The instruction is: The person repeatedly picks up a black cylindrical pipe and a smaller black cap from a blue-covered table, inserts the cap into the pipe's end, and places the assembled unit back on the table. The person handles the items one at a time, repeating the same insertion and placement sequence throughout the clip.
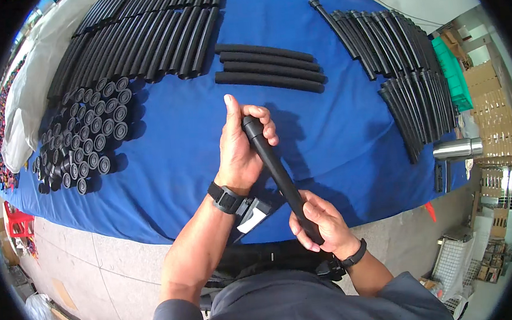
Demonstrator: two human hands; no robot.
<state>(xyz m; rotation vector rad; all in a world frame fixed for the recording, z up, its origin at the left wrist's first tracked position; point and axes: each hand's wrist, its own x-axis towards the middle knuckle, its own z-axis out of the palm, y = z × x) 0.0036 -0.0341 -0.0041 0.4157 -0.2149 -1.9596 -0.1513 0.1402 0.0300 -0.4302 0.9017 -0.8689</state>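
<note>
A long black tube [281, 176] with a wider cap on its far end slants across in front of me, above the front part of the blue cloth. My right hand [324, 221] is wrapped round its near end. At the capped end, my left hand [240, 138] curls its fingers around the cap with the thumb pointing up. Beyond it lie several textured black foam sleeves [268, 71] side by side. A cluster of round black caps [90, 129] with ringed faces stands to the left. Beside my left wrist is a black and white object [253, 217], partly hidden.
Rows of black tubes [149, 43] fill the far left of the blue-covered table [172, 136]. More capped tubes [405, 63] lie at the right, near a steel cylinder [457, 149] and a green crate [451, 72]. Cardboard stacks [490, 110] and a red stool [19, 221] flank the table.
</note>
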